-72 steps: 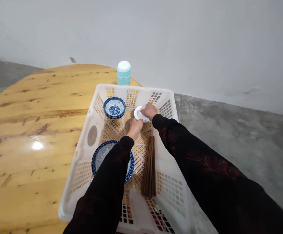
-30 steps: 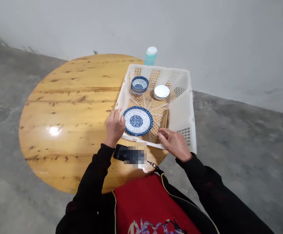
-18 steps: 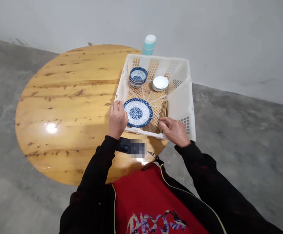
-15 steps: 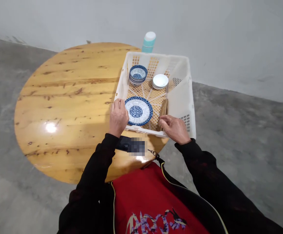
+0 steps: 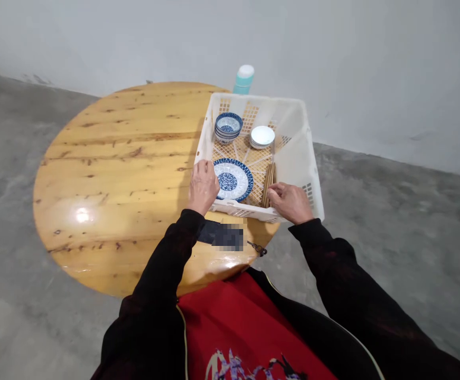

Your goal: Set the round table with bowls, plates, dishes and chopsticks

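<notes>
A white plastic basket (image 5: 296, 150) with mesh openings stands at the right side of the round table. My left hand (image 5: 204, 186) is closed over its left rim near the front corner, beside a blue-and-white plate (image 5: 228, 182) lying inside. At the front right of the basket, my right hand (image 5: 292, 202) has its fingers curled against a bundle of wooden chopsticks (image 5: 268, 182); its fingertips are partly hidden. Behind the plate sit a stack of blue-patterned bowls (image 5: 228, 126) and, to their right, a small stack of white bowls (image 5: 262, 137).
The shiny wooden table (image 5: 127, 174) extends to the left. In front of the basket lies a dark flat object (image 5: 209, 232), partly blurred out, with a cord and clip (image 5: 259, 249). Behind the basket is a turquoise bottle with a white top (image 5: 243, 80), near the wall.
The whole view has shifted a little, so table and basket appear farther right and slightly lower. Both hands keep nearly the same places at the basket.
</notes>
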`<action>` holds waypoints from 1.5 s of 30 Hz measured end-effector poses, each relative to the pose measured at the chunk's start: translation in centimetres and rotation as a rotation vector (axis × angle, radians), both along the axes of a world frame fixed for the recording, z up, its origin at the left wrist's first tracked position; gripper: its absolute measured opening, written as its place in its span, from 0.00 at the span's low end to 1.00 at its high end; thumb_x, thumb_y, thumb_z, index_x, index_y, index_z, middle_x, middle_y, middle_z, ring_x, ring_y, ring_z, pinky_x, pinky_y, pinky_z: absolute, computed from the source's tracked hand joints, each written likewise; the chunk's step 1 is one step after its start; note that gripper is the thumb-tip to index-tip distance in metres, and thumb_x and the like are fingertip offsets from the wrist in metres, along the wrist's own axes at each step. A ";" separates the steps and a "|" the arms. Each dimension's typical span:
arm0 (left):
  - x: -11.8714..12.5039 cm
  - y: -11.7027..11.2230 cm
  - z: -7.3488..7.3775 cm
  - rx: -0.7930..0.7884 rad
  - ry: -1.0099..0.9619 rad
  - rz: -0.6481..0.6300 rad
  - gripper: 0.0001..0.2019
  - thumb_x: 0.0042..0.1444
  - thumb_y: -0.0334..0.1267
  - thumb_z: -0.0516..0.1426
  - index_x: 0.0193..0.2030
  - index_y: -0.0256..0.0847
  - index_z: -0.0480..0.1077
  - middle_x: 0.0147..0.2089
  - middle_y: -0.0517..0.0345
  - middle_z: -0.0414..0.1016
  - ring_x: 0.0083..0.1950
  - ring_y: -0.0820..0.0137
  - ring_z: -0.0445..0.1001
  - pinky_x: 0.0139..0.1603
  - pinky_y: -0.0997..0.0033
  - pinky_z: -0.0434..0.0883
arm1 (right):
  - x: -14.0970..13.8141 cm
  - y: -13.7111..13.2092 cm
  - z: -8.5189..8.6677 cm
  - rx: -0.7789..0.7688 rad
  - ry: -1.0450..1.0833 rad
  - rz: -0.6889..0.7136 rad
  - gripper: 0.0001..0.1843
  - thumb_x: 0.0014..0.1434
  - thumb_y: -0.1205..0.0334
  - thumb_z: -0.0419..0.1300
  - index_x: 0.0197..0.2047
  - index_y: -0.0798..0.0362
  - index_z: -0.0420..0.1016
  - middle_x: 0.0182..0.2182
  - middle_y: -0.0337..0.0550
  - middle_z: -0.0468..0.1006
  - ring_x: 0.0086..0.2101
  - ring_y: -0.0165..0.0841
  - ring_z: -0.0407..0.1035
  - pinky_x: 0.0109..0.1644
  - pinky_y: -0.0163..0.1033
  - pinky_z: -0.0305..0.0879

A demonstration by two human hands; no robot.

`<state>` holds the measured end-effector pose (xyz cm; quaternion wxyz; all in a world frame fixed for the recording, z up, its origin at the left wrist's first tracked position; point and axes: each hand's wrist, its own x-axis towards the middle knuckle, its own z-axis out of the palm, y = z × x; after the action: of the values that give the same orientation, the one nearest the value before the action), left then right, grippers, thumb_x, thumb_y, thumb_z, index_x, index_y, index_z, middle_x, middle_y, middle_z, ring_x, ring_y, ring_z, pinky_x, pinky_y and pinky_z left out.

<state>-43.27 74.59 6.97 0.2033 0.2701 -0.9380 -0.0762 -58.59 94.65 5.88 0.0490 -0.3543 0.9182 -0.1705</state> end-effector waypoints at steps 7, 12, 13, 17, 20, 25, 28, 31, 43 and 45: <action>0.2 0.2 0.3 0.011 -0.024 0.001 0.10 0.65 0.28 0.50 0.51 0.32 0.67 0.52 0.40 0.70 0.57 0.55 0.67 0.60 0.59 0.65 | -0.1 -0.2 0.1 0.033 -0.011 -0.013 0.19 0.61 0.58 0.52 0.44 0.55 0.82 0.32 0.51 0.84 0.38 0.44 0.77 0.42 0.41 0.65; 0.2 0.2 0.0 0.021 -0.014 -0.004 0.10 0.65 0.29 0.51 0.51 0.33 0.66 0.53 0.40 0.70 0.57 0.55 0.67 0.59 0.59 0.65 | -0.2 -0.1 -0.3 0.058 -0.027 -0.018 0.19 0.61 0.58 0.52 0.44 0.56 0.82 0.34 0.51 0.84 0.36 0.41 0.77 0.41 0.39 0.66; 0.2 0.1 0.0 0.018 -0.019 -0.006 0.10 0.65 0.29 0.51 0.51 0.33 0.67 0.53 0.40 0.70 0.57 0.55 0.67 0.59 0.59 0.65 | -0.2 -0.1 -0.4 0.061 -0.033 -0.015 0.19 0.61 0.58 0.53 0.45 0.56 0.82 0.35 0.51 0.84 0.36 0.41 0.77 0.42 0.39 0.66; 0.3 0.1 -0.1 0.009 -0.053 -0.021 0.10 0.66 0.30 0.49 0.50 0.32 0.68 0.51 0.41 0.71 0.56 0.56 0.68 0.58 0.59 0.65 | -0.5 0.0 -0.9 0.058 -0.045 0.000 0.19 0.60 0.58 0.52 0.45 0.55 0.82 0.36 0.51 0.84 0.37 0.40 0.77 0.43 0.39 0.67; 0.3 0.2 -0.1 0.011 -0.086 -0.056 0.11 0.69 0.31 0.48 0.49 0.33 0.70 0.50 0.42 0.73 0.54 0.59 0.71 0.56 0.62 0.66 | -0.6 0.1 -1.1 0.048 -0.040 0.006 0.19 0.60 0.58 0.52 0.45 0.55 0.82 0.37 0.51 0.84 0.37 0.41 0.77 0.43 0.39 0.67; 0.2 0.5 0.4 0.078 -0.198 -0.073 0.16 0.71 0.36 0.45 0.48 0.35 0.73 0.45 0.45 0.79 0.47 0.61 0.77 0.47 0.66 0.69 | -0.8 0.1 -1.1 0.044 -0.067 0.010 0.19 0.60 0.57 0.53 0.44 0.55 0.82 0.35 0.50 0.84 0.37 0.41 0.77 0.42 0.39 0.67; 0.2 0.7 0.8 0.109 -0.248 -0.046 0.20 0.72 0.41 0.45 0.45 0.35 0.77 0.41 0.43 0.81 0.45 0.60 0.79 0.46 0.65 0.69 | -0.8 0.0 -1.0 0.046 -0.076 0.014 0.19 0.59 0.57 0.53 0.44 0.55 0.82 0.33 0.49 0.84 0.36 0.40 0.77 0.41 0.39 0.67; 0.2 0.8 1.1 0.118 -0.269 -0.034 0.23 0.71 0.43 0.44 0.42 0.36 0.79 0.40 0.42 0.82 0.45 0.58 0.80 0.46 0.63 0.70 | -0.7 0.0 -0.8 0.044 -0.082 0.010 0.19 0.59 0.57 0.52 0.42 0.55 0.82 0.33 0.49 0.84 0.35 0.40 0.77 0.39 0.38 0.66; -0.1 0.6 1.1 0.135 -0.309 -0.034 0.23 0.70 0.42 0.46 0.42 0.34 0.80 0.39 0.41 0.82 0.44 0.58 0.80 0.46 0.63 0.71 | -0.4 -0.1 -0.4 0.043 -0.086 -0.002 0.19 0.61 0.57 0.52 0.43 0.55 0.82 0.35 0.50 0.84 0.36 0.40 0.77 0.40 0.39 0.66; -0.1 0.6 1.1 0.132 -0.308 -0.033 0.23 0.70 0.42 0.46 0.41 0.34 0.80 0.39 0.40 0.82 0.44 0.58 0.80 0.46 0.64 0.71 | -0.4 -0.1 -0.4 0.049 -0.077 -0.008 0.19 0.61 0.57 0.52 0.44 0.55 0.82 0.35 0.50 0.84 0.36 0.41 0.77 0.41 0.40 0.66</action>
<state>-43.41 75.21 8.07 0.0377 0.2760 -0.9553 -0.0988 -58.94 94.58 5.50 0.0923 -0.3426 0.9208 -0.1618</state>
